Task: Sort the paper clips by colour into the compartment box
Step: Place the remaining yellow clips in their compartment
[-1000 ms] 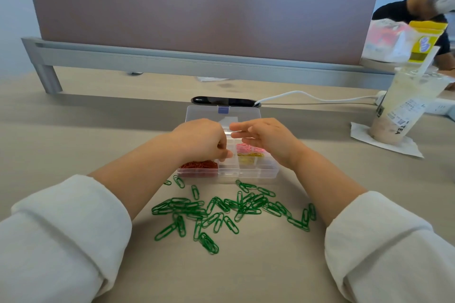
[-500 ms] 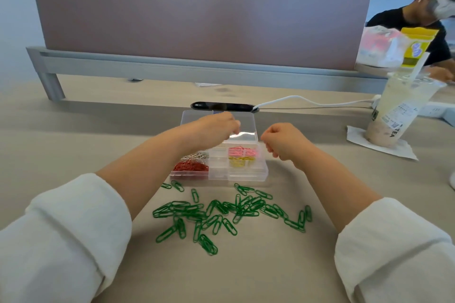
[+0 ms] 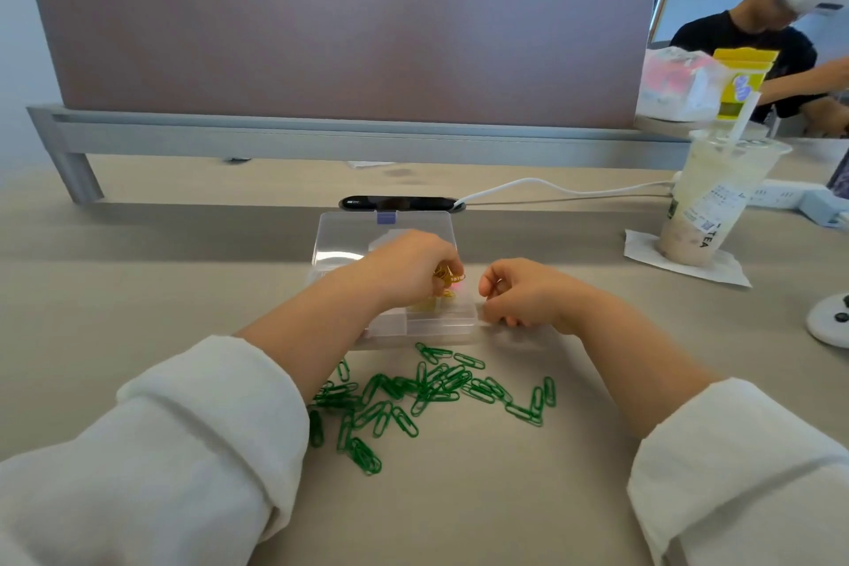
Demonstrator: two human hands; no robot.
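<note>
The left hand (image 3: 406,273) pinches a small bunch of yellow paper clips (image 3: 444,276) just above the clear compartment box (image 3: 427,329), over its far right part, where some pink clips (image 3: 459,287) show beneath. The right hand (image 3: 528,299) lies at the 3 o'clock wall of the box with curled fingers. Whether it grips the wall or only leans on it cannot be told, as the fingertips are hidden. The step in hand appears to be the placing of the yellow clips in the box. The green paper clips (image 3: 432,391) lie loose on the desk (image 3: 138,290) at 6 o'clock from the box, not yet sorted. The next move probably calls for dropping the yellow bunch into one cell, apart from the pink, then gathering the green ones into a free cell
</note>
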